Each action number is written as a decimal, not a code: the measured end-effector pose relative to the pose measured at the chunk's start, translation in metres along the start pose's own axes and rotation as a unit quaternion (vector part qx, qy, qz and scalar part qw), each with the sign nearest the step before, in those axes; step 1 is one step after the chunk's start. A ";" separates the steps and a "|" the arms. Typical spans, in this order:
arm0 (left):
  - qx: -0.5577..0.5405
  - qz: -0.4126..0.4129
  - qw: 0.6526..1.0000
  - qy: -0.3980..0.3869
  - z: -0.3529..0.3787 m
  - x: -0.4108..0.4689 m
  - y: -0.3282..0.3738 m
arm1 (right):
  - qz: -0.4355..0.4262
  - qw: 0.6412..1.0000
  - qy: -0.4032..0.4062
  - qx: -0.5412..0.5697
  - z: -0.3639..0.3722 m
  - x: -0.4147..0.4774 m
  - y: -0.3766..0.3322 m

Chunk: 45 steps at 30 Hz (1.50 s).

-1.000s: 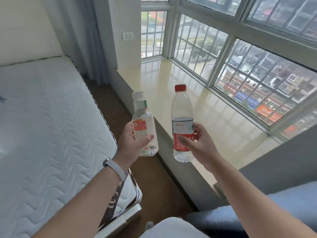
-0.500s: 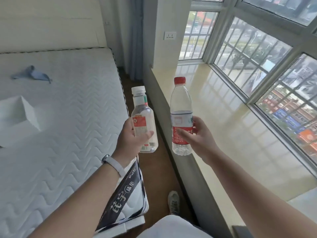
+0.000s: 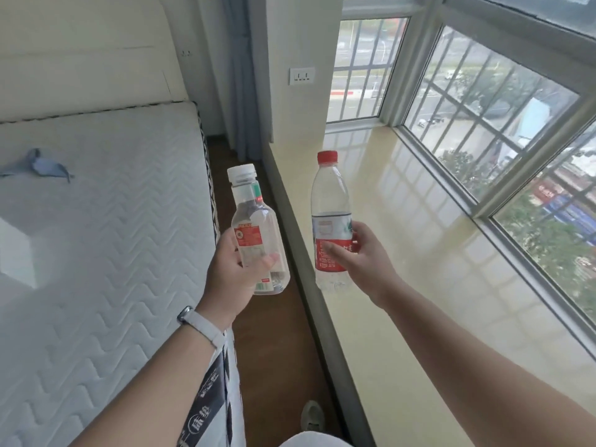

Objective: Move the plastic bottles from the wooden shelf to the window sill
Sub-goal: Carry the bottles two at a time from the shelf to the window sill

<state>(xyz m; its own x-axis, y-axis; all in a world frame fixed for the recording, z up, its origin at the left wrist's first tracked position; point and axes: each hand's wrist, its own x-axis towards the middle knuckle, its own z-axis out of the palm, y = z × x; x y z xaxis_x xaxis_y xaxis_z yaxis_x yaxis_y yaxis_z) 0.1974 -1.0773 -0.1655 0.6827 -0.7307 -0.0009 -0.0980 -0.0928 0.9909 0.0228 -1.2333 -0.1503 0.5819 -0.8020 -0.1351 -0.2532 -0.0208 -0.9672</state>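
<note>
The window sill [image 3: 429, 262] offers a wide open surface, hemmed by the window [image 3: 483, 130] on its right and a wall [image 3: 300, 37] at the far-left corner. Narrow floor [image 3: 274, 333] separates it from the mattress [image 3: 113, 237].

Lit brightly and evenly by overcast daylight through the window [image 3: 477, 101] along the outer edge of the sill [image 3: 419, 253]. Mirrored there as pale grid glare, strongest toward the far end. Only soft, faint shadows on the bed [image 3: 113, 221]. Bowed at the edges by the wide lens, most plainly in the window bars. Slightly soft throughout, fine print smeared.
</note>
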 end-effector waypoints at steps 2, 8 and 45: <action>0.003 0.004 1.000 0.005 0.012 0.009 0.003 | -0.005 1.000 -0.008 0.011 -0.008 0.019 -0.001; 0.029 0.011 0.999 0.013 0.020 0.039 0.016 | 0.006 0.999 -0.023 0.041 -0.020 0.048 0.005; -0.002 0.051 0.994 -0.094 -0.059 0.436 0.017 | -0.012 0.997 0.077 0.009 0.077 0.389 -0.080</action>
<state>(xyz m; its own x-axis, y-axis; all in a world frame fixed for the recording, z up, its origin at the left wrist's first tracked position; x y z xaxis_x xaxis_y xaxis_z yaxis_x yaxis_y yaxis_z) 0.5361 -1.3581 -0.1409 0.5221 -0.8495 0.0757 -0.1573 -0.0087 0.9875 0.3288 -1.4976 -0.1418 0.4620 -0.8834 -0.0788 -0.2261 -0.0314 -0.9736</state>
